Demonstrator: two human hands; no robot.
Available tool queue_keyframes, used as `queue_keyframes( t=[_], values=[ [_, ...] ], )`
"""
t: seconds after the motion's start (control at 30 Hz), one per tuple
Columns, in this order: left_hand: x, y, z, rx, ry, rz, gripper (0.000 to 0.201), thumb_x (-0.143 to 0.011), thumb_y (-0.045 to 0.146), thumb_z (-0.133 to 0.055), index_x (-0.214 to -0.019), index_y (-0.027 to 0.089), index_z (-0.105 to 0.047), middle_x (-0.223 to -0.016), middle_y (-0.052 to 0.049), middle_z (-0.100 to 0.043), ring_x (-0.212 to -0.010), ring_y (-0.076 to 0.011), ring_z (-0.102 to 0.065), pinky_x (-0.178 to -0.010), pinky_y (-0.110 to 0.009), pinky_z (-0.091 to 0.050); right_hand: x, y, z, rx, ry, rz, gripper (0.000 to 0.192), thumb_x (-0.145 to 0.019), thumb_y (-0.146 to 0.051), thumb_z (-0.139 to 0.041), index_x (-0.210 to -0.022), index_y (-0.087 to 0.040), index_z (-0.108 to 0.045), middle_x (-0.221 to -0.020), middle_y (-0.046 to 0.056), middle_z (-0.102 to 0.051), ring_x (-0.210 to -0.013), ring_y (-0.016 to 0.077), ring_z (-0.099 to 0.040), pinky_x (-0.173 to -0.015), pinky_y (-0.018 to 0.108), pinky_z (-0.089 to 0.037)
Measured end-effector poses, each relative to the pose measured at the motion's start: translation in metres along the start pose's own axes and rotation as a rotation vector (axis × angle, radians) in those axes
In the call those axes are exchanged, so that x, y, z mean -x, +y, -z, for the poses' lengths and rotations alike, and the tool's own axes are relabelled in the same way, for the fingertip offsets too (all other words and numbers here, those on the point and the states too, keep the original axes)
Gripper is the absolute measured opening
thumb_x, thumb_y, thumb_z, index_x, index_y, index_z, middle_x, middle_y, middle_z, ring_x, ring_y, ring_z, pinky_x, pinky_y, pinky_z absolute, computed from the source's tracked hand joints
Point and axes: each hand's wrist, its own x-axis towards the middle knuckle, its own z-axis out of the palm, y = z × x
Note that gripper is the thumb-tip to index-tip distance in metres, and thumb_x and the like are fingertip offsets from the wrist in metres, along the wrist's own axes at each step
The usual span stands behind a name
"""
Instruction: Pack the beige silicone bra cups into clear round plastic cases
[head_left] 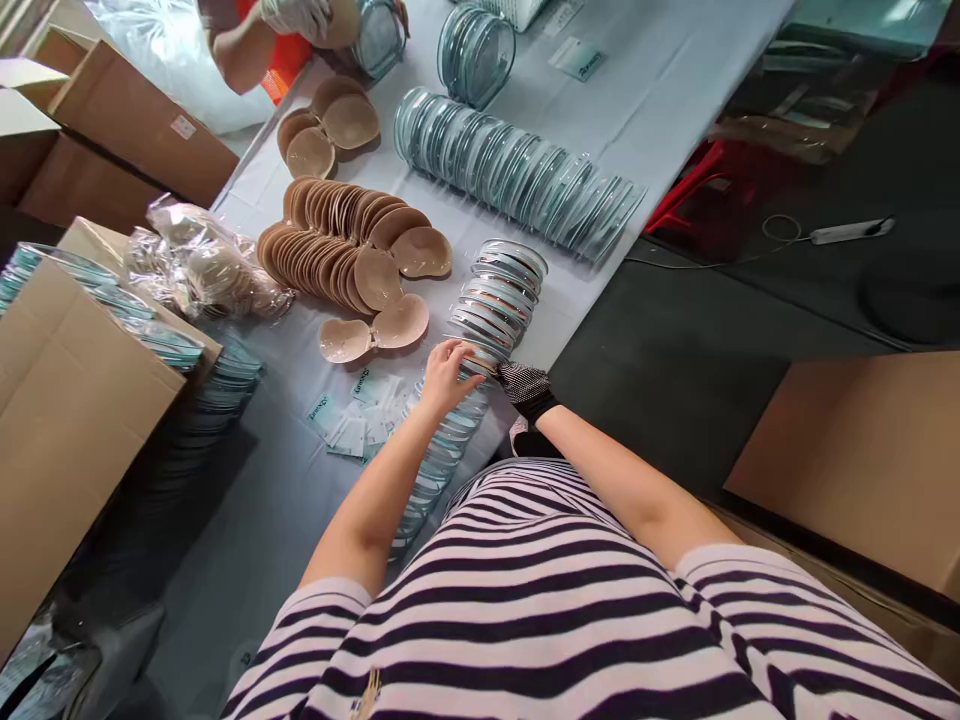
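Both hands work 1 row of clear round cases [491,300] at the near table [645,90] edge: the bare left hand [448,375] grips it from the left, the dot-gloved right hand [525,385] presses its right side. 2 more case rows [517,175] lie beyond, well apart. 2 fanned rows of tan pads [341,240] plus 2 loose pairs lie just left; individual cases and pads are too many to count.

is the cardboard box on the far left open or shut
Open: the cardboard box has its flap folded outward, and stacked teal packets show along its top edge.
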Motion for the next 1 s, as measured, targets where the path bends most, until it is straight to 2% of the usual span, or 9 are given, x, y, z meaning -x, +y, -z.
queue_keyframes(
  t=[0.13,0.33,0.47,0.57,0.63,0.73,0.83,0.9,1.0],
  values=[
    [-0.001,0.0,0.001,-0.043,-0.007,-0.055,0.033,-0.078,0.04,-0.077,-0.106,0.026,-0.066,-0.123,-0.009,-0.06,-0.12,-0.0269,-0.053,-0.108,-0.042,-0.041,0.0,0.003,-0.008,-0.114,0.102,0.023,0.042,-0.104,-0.034,-0.031,-0.121,-0.019,-0.067,-0.122,0.011,-0.07,-0.107,0.0215,-0.065,-0.086,0.027,-0.045],
    [-0.004,0.003,0.003,-0.099,-0.063,-0.163,0.022,-0.083,0.041,-0.072,-0.096,0.024,-0.067,-0.111,-0.007,-0.067,-0.116,-0.0263,-0.056,-0.109,-0.043,-0.039,-0.014,0.001,-0.003,-0.147,-0.059,0.008,0.039,-0.102,-0.037,-0.037,-0.109,-0.019,-0.071,-0.112,0.012,-0.073,-0.1,0.0233,-0.068,-0.079,0.028,-0.046],
    [-0.008,0.003,0.006,-0.161,-0.066,-0.089,0.031,-0.081,0.047,-0.073,-0.098,0.022,-0.065,-0.108,-0.01,-0.066,-0.111,-0.0284,-0.057,-0.101,-0.042,-0.043,-0.016,0.014,0.008,-0.358,-0.163,0.05,0.031,-0.099,-0.035,-0.045,-0.115,-0.022,-0.068,-0.109,0.006,-0.074,-0.092,0.018,-0.069,-0.078,0.025,-0.048],
    [-0.015,0.006,0.009,-0.199,-0.125,-0.074,0.042,-0.077,0.057,-0.074,-0.097,0.021,-0.066,-0.103,-0.011,-0.067,-0.105,-0.0302,-0.058,-0.095,-0.042,-0.044,-0.009,0.02,0.012,-0.498,-0.197,0.078,0.032,-0.097,-0.033,-0.047,-0.119,-0.021,-0.066,-0.101,0.004,-0.075,-0.082,0.015,-0.068,-0.075,0.024,-0.049],
    [-0.021,0.009,0.012,-0.195,-0.173,-0.119,0.048,-0.074,0.062,-0.074,-0.097,0.02,-0.067,-0.1,-0.011,-0.068,-0.103,-0.0303,-0.06,-0.093,-0.042,-0.043,-0.003,0.016,0.014,-0.408,-0.11,0.073,0.031,-0.096,-0.035,-0.048,-0.114,-0.018,-0.068,-0.103,0.007,-0.074,-0.087,0.0179,-0.067,-0.077,0.026,-0.049],
    [-0.035,0.008,0.016,-0.163,-0.267,-0.193,0.049,-0.074,0.064,-0.072,-0.097,0.02,-0.07,-0.097,-0.01,-0.07,-0.101,-0.0284,-0.063,-0.092,-0.041,-0.043,0.004,0.007,0.017,-0.078,0.022,0.088,0.039,-0.096,-0.045,-0.047,-0.107,-0.017,-0.071,-0.11,0.015,-0.072,-0.099,0.0262,-0.066,-0.081,0.032,-0.047],
    [-0.048,-0.002,0.023,-0.121,-0.347,-0.227,0.037,-0.083,0.056,-0.066,-0.087,0.019,-0.072,-0.09,-0.01,-0.071,-0.094,-0.0262,-0.066,-0.09,-0.04,-0.045,0.005,0.0,0.025,0.15,-0.093,0.103,0.048,-0.097,-0.052,-0.039,-0.109,-0.018,-0.072,-0.105,0.017,-0.073,-0.094,0.0294,-0.068,-0.076,0.035,-0.047],
    [-0.049,-0.008,0.032,-0.058,-0.247,-0.253,0.029,-0.088,0.046,-0.061,-0.088,0.019,-0.073,-0.102,-0.013,-0.07,-0.105,-0.027,-0.064,-0.094,-0.041,-0.046,0.005,-0.003,0.034,0.239,-0.225,0.099,0.053,-0.098,-0.055,-0.036,-0.106,-0.018,-0.073,-0.098,0.017,-0.074,-0.086,0.0299,-0.07,-0.071,0.036,-0.046],
    [-0.029,-0.011,0.049,0.062,0.05,-0.236,0.023,-0.093,0.034,-0.053,-0.098,0.022,-0.071,-0.126,-0.013,-0.063,-0.126,-0.025,-0.053,-0.106,-0.042,-0.043,0.004,-0.011,0.055,0.31,-0.272,0.136,0.056,-0.099,-0.054,-0.032,-0.091,-0.02,-0.075,-0.088,0.015,-0.074,-0.079,0.0275,-0.07,-0.065,0.033,-0.043]
  ],
)
